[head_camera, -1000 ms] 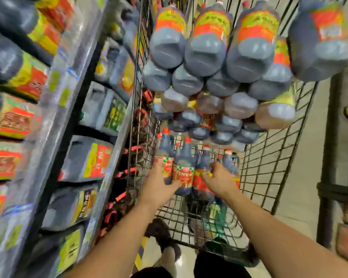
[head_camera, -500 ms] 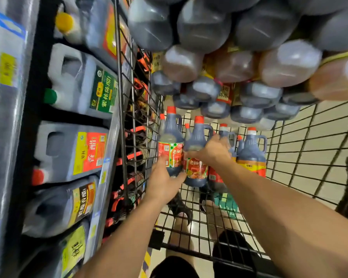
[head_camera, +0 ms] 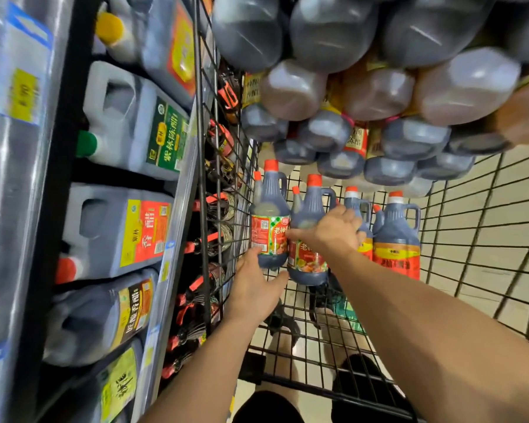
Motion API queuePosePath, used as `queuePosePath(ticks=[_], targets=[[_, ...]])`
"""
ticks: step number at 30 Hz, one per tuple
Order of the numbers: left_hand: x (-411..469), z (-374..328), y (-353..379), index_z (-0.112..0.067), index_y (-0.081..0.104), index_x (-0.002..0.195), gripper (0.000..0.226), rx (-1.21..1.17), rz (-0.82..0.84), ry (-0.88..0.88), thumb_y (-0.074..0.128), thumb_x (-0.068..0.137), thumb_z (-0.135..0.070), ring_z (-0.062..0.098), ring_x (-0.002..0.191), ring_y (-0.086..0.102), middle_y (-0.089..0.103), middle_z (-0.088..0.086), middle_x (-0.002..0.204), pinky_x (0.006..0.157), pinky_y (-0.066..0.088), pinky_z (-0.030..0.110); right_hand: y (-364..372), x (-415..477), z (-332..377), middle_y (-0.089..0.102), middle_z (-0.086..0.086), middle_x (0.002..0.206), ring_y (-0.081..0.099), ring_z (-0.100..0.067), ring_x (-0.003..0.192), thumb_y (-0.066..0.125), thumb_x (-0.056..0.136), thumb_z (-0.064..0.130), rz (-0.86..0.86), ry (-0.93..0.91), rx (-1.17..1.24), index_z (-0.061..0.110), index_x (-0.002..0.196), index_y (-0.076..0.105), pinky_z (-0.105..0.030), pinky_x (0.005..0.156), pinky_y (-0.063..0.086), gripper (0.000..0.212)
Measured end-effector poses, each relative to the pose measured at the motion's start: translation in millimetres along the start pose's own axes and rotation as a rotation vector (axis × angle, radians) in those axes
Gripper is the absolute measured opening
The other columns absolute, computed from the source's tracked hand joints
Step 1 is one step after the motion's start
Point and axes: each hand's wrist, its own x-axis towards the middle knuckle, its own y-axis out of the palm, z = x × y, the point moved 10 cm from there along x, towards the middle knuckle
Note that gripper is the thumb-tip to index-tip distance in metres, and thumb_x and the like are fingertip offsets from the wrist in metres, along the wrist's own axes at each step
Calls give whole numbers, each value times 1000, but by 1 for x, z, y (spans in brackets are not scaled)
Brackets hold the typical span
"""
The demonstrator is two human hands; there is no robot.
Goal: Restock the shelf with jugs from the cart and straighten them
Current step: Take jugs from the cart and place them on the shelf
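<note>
Dark sauce jugs with red caps stand in the wire cart (head_camera: 458,239). My left hand (head_camera: 254,285) cups the bottom of the leftmost jug (head_camera: 269,221), which has a red and green label. My right hand (head_camera: 333,230) wraps around the body of the jug beside it (head_camera: 309,264). Both jugs are upright and touch each other. Another jug (head_camera: 396,239) with an orange label stands to the right, with one more partly hidden behind my right hand. The shelf (head_camera: 177,184) on the left holds large jugs lying on their sides.
A dense stack of dark and amber bottles (head_camera: 364,87) fills the cart's upper level overhead. The cart's wire side (head_camera: 211,148) runs close along the shelf edge. Small red-handled bottles (head_camera: 202,239) sit between them. My feet show through the cart floor.
The camera has dropped lower and closer to the cart's bottom jugs. My left hand has slid to the base of the left jug, and my right hand has closed over the neighbouring jug.
</note>
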Motion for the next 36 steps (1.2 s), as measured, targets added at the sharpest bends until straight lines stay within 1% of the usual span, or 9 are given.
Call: queuePosePath(ticks=[7, 10, 14, 19, 22, 25, 27, 31, 36], targets=[[-8, -6, -5, -29, 35, 142, 66, 46, -37, 97, 69, 86, -39, 4, 104, 41, 40, -15, 120, 84, 34, 26, -9, -19, -1, 46, -13, 138, 42, -34, 130, 85, 47, 65, -147, -124, 213, 4, 140, 30, -48, 106, 37, 124], [-9, -9, -6, -27, 38, 139, 62, 44, -56, 109, 70, 86, -36, 6, 102, 44, 45, -11, 122, 84, 35, 26, -14, -30, 0, 51, -11, 126, 57, -30, 113, 89, 49, 50, -122, -261, 409, 6, 132, 35, -45, 91, 50, 109], [-10, -19, -9, -23, 44, 134, 59, 74, -106, 145, 73, 84, -33, 5, 94, 44, 40, -11, 113, 81, 35, 22, -37, -51, 0, 49, -7, 118, 55, -22, 109, 91, 50, 37, -121, -403, 711, 10, 126, 37, -44, 89, 50, 97], [1, -40, -9, -17, 42, 135, 64, 103, -167, 185, 74, 82, -29, 16, 106, 52, 44, 0, 118, 85, 39, 25, -84, -74, -10, 45, 1, 123, 49, -15, 116, 89, 51, 43, -232, -497, 860, 16, 132, 34, -41, 95, 47, 102], [20, -47, -8, -13, 34, 141, 78, 114, -233, 133, 77, 78, -28, 26, 111, 52, 42, 9, 125, 88, 44, 32, -110, -82, -24, 43, 0, 127, 47, -15, 119, 90, 52, 41, -272, -536, 852, 14, 137, 31, -38, 100, 44, 107], [45, -46, 3, -15, 9, 154, 106, 185, -262, 14, 79, 77, -36, 31, 122, 45, 30, 13, 141, 89, 42, 38, -128, -80, -44, 42, 1, 129, 45, -9, 118, 91, 54, 34, -290, -533, 851, 13, 139, 29, -26, 99, 42, 107], [60, -41, 10, -17, -1, 155, 119, 185, -299, -121, 82, 73, -40, 35, 135, 34, 21, 13, 151, 100, 40, 45, -134, -77, -55, 40, 2, 130, 45, -9, 119, 90, 55, 33, -292, -531, 854, 14, 140, 26, -22, 99, 40, 108], [77, -39, 18, -20, -5, 155, 133, 218, -392, -249, 87, 63, -50, 41, 141, 21, 17, 13, 156, 109, 31, 55, -146, -73, -70, 41, -2, 130, 46, -15, 120, 89, 55, 32, -349, -542, 877, 10, 138, 29, -32, 102, 42, 106], [79, -37, 15, -18, 8, 154, 133, 275, -584, -256, 91, 56, -48, 38, 135, 28, 25, 11, 152, 103, 33, 57, -148, -64, -85, 44, 2, 130, 49, -12, 120, 88, 53, 38, -325, -508, 938, 37, 130, 19, -35, 98, 46, 103]])
